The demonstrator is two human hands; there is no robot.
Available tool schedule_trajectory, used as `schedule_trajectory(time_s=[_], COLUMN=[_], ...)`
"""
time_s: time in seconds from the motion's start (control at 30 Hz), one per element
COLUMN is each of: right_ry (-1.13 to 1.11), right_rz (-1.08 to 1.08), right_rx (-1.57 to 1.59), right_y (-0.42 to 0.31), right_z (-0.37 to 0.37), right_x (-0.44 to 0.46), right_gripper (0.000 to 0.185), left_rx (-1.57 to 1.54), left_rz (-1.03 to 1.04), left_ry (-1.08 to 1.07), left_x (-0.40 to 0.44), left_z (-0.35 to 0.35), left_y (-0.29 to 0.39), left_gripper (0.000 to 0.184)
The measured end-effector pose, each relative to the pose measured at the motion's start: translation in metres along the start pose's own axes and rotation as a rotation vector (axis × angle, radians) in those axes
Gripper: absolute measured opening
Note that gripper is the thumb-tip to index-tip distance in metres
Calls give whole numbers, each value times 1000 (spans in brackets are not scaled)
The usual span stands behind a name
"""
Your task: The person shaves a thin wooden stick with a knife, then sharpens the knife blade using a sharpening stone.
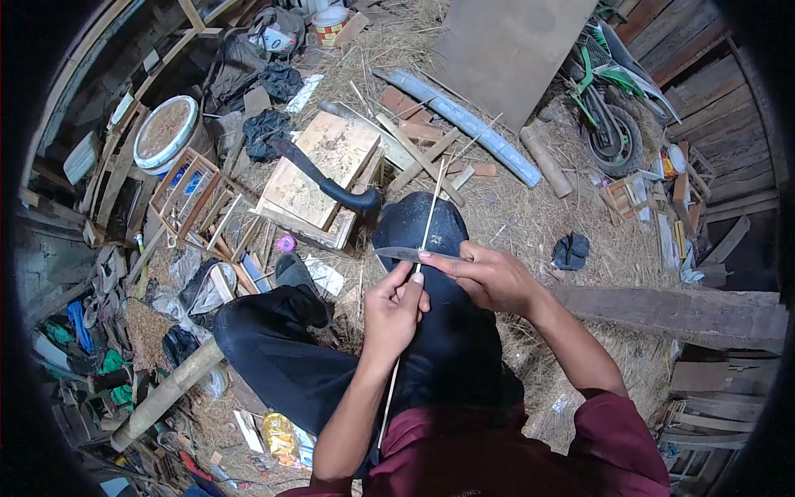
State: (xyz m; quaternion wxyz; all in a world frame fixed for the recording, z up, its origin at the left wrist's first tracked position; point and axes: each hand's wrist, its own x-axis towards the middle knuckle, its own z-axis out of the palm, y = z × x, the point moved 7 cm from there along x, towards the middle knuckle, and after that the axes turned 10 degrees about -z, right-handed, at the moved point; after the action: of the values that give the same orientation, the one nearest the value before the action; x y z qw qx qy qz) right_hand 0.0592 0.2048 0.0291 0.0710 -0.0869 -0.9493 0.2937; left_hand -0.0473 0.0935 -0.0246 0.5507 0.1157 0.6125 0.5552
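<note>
Crosswise over a black-trousered knee

Head view: the left hand's grip pinches a long, thin, pale strip; the right hand's grip clasps a grey metal knife, its blade crossing the strip.

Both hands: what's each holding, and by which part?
The left hand pinches a thin stick near its middle; the right hand holds a knife by its covered handle end.

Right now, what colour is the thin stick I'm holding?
Pale cream; the thin stick shows best in the head view.
</note>
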Motion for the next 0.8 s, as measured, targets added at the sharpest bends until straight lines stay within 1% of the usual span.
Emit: schedule_trajectory(time_s=[0.07,0.17,0.2,0.4,0.5,0.6,0.7,0.73,0.8], right_ry=[17,10,29,174,293,272,105,14,6], right_rz=[-6,38,42,62,25,24,21,95,22], right_rx=[10,-22,-18,21,33,21,-8,101,31], right_y=[1,2,3,21,16,12,10,8,2], right_z=[0,3,2,5,-5,-5,2,3,0], right_x=[1,-1,-3,-11,-10,-10,-13,-14,-9], right_gripper=[51,53,54,65,65,55,66,67,66], left_rx=[-16,48,59,45,60,60,99,183,159], left_rz=[-10,27,-3,-83,-94,-78,-11,67,94], left_ry=[6,-48,-38,-22,-18,-16,-9,12,44], left_x=[-1,-11,-17,-59,-75,-72,-43,-33,-12], left_z=[-2,-4,-5,-23,-35,-35,-16,-9,-1], left_y=[-2,-1,-3,-33,-47,-46,-20,-6,-1], left_gripper=[41,39,38,39,39,38,38,38,37])
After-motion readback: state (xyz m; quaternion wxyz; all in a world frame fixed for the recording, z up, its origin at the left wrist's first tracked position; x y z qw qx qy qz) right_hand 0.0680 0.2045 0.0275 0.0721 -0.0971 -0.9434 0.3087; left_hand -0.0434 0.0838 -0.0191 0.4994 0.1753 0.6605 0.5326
